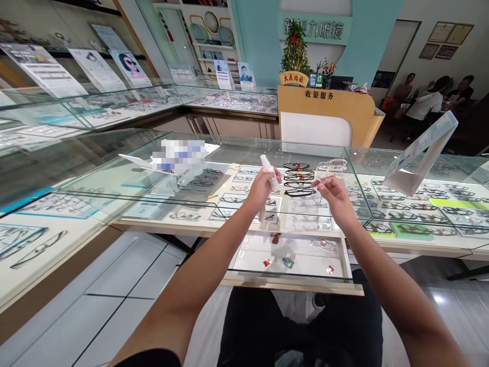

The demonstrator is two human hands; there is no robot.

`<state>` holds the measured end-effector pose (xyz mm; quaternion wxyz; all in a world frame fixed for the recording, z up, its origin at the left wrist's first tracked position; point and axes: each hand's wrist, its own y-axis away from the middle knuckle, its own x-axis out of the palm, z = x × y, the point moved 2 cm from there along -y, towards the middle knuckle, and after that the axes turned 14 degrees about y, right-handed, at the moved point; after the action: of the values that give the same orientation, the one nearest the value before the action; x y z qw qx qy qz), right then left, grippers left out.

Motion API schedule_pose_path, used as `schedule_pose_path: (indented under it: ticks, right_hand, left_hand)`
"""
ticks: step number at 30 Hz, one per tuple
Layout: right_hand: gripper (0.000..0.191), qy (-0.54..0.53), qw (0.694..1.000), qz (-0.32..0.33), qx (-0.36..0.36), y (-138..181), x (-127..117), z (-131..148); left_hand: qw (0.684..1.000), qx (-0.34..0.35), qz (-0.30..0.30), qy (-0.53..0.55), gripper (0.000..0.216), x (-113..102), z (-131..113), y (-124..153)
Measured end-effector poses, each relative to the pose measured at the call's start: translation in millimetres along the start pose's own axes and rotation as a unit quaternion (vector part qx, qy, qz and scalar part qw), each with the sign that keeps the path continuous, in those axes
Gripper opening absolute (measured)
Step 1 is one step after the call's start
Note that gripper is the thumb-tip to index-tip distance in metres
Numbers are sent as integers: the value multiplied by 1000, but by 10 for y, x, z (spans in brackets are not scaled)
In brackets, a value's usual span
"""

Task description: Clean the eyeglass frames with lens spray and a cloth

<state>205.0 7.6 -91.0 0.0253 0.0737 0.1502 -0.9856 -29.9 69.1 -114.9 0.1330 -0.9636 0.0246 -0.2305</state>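
Note:
A small white spray bottle (268, 167) stands upright in my left hand (260, 189), with the fingers wrapped round it. My right hand (334, 195) is raised over the glass counter, thumb and fingertips pinched together; what is between them is too small to make out. Just beyond it is a pair of clear-framed glasses (331, 165), and I cannot tell whether the hand touches them. Between my hands, several black-framed glasses (299, 192) lie in a column on the counter.
Below the counter, a white drawer (244, 257) is pulled out over my lap, holding small tags (288, 263). A tilted display stand (418, 153) is on the right, a white stand (214, 148) on the left. Beyond are a wooden desk (324, 102) and seated people (426, 104).

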Motion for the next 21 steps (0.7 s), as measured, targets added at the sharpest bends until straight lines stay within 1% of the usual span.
schedule_pose_path:
  ticks: [2, 5, 8, 11, 14, 18, 21]
  right_hand:
    - [52, 2, 1000, 7, 8, 24, 31, -4]
    - [54, 0, 1000, 22, 14, 52, 83, -18]
    - [55, 2, 999, 39, 20, 78, 129, -27]
    - [58, 3, 998, 51, 24, 102, 152, -24]
    - [60, 1, 998, 54, 21, 116, 152, -18]
    - [61, 6, 997, 68, 24, 129, 157, -24]
    - [61, 10, 995, 96, 28, 142, 199, -44]
  left_hand:
    - [995, -53, 69, 42, 48, 131, -43, 111]
    - [981, -130, 127, 68, 77, 251, -107, 234]
    - [970, -158, 159, 96, 86, 308, -148, 279]
    - [966, -152, 189, 91, 88, 323, -155, 271]
    - [968, -127, 212, 49, 87, 316, -126, 255]
    - [974, -52, 210, -70, 75, 285, -67, 264]
    - [963, -11, 210, -169, 64, 271, -43, 292]
